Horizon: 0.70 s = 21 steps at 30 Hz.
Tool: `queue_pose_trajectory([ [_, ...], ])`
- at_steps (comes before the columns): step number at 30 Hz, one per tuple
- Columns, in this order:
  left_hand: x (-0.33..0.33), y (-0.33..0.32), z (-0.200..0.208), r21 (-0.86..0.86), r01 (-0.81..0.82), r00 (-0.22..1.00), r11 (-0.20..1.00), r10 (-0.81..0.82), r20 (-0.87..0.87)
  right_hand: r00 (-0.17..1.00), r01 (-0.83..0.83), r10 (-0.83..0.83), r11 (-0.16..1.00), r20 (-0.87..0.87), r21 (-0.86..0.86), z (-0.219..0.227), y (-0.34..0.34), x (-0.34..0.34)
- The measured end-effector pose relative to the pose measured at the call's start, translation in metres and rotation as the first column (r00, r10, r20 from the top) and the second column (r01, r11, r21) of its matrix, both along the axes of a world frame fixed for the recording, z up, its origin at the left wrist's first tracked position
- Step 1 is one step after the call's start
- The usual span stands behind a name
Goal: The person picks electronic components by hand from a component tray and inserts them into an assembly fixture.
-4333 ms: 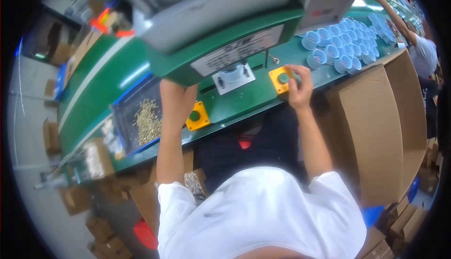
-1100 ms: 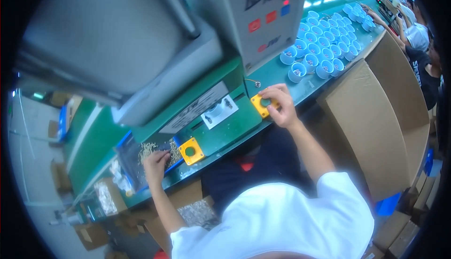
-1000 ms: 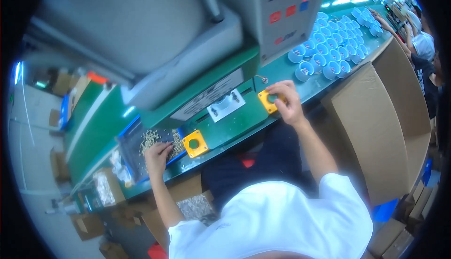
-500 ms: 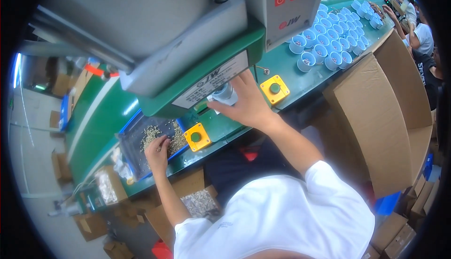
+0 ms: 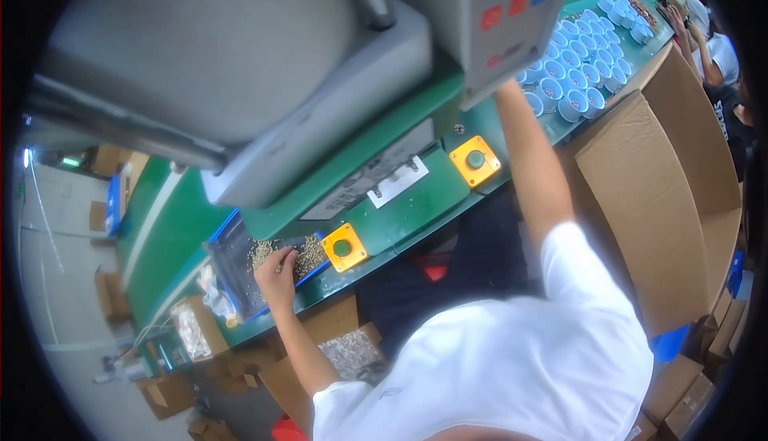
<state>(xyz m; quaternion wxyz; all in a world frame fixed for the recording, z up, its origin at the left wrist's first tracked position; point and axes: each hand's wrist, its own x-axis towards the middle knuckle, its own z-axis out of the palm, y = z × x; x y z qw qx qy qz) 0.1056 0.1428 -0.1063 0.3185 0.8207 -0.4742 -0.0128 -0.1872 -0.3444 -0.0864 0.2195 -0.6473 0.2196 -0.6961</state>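
My left hand [image 5: 277,275] is over the blue-rimmed tray [image 5: 240,279], at the heap of small pale metallic pieces [image 5: 310,254]. Its thumb and fingers are pinched together, and what is between them is too small to make out. My right forearm [image 5: 532,149] reaches up and away to the right, toward several light blue cups [image 5: 574,103]. The press's grey control box [image 5: 512,29] hides my right hand, so its fingers do not show. Below the green press head [image 5: 352,153], a white metal fixture plate [image 5: 398,181] lies exposed on the green bench [image 5: 420,213].
Two yellow button boxes with green buttons, a left one [image 5: 344,247] and a right one [image 5: 475,161], flank the fixture. A large open cardboard box [image 5: 640,209] stands at the right against the bench edge. Other people [image 5: 720,61] work at the far right.
My right hand has moved from under the press head to the right, behind the control box. The light blue cup no longer stands at the fixture. My left hand stays at the tray, fingers pinched.
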Motion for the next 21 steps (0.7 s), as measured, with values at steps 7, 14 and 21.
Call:
queue_pose_trajectory([
  [7, 0.006, -0.011, -0.01, -0.03, -0.043, 0.993, 0.999, 0.039, -0.11, 0.713, 0.306, 0.005, 0.897, -0.701, 0.318, -0.081, -0.146, 0.03],
  [14, 0.006, -0.002, -0.006, -0.015, -0.074, 0.996, 0.997, 0.073, -0.042, 0.156, 0.378, -0.259, 0.907, -0.953, -0.184, 0.018, -0.026, -0.074],
  [21, 0.003, -0.004, -0.006, 0.011, -0.081, 0.996, 0.997, 0.081, -0.033, 0.891, -0.453, 0.385, 0.733, 0.239, 0.508, 0.046, 0.162, -0.06],
])
